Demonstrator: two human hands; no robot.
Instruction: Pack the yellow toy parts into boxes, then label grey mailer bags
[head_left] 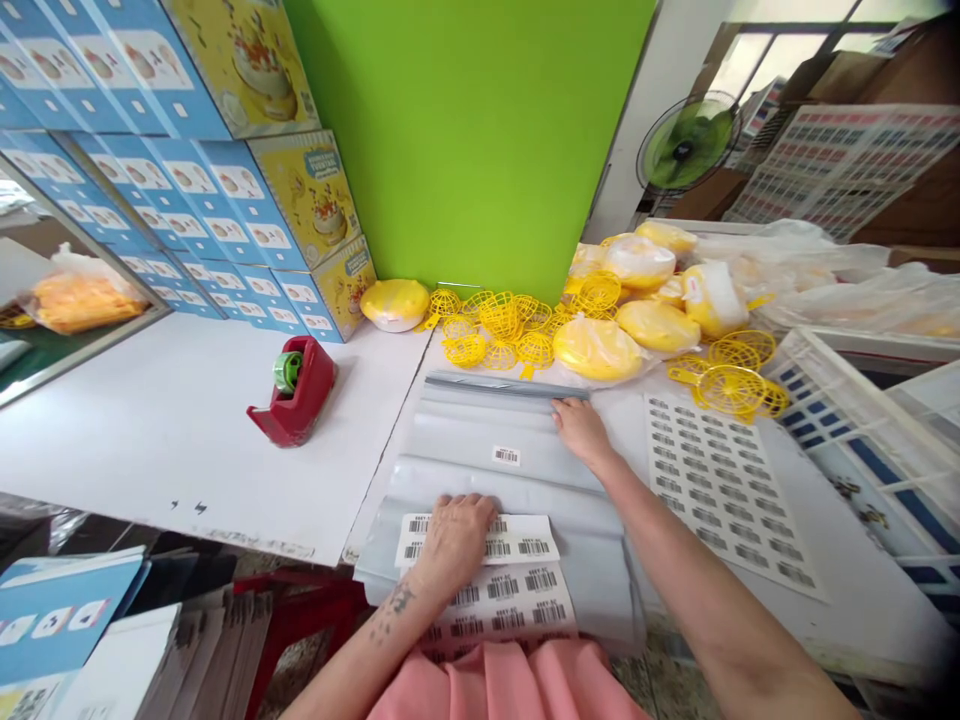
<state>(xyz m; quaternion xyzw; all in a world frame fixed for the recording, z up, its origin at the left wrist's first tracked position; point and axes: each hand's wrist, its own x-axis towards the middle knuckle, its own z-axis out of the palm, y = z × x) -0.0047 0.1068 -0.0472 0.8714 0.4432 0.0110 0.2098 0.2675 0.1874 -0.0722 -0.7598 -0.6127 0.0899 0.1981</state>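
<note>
A stack of grey plastic bags (pixel 450 432) lies at the table's front edge, with one small barcode label (pixel 506 456) stuck on the upper part. My left hand (pixel 459 535) rests on sheets of barcode labels (pixel 541 590) that lie over the lower part of the bags; its fingers are bent and close together, and whatever is under them is hidden. At the top right edge of the bags, my right hand (pixel 581 428) has its fingers curled on the grey plastic.
A red tape dispenser (pixel 306 400) stands left, before stacked blue boxes (pixel 270 235). Yellow strainers (pixel 501 318) and wrapped yellow items (pixel 596 348) line the back. Another label sheet (pixel 724 490) and a white crate (pixel 847 430) are at right; a green panel (pixel 480 150) rises behind.
</note>
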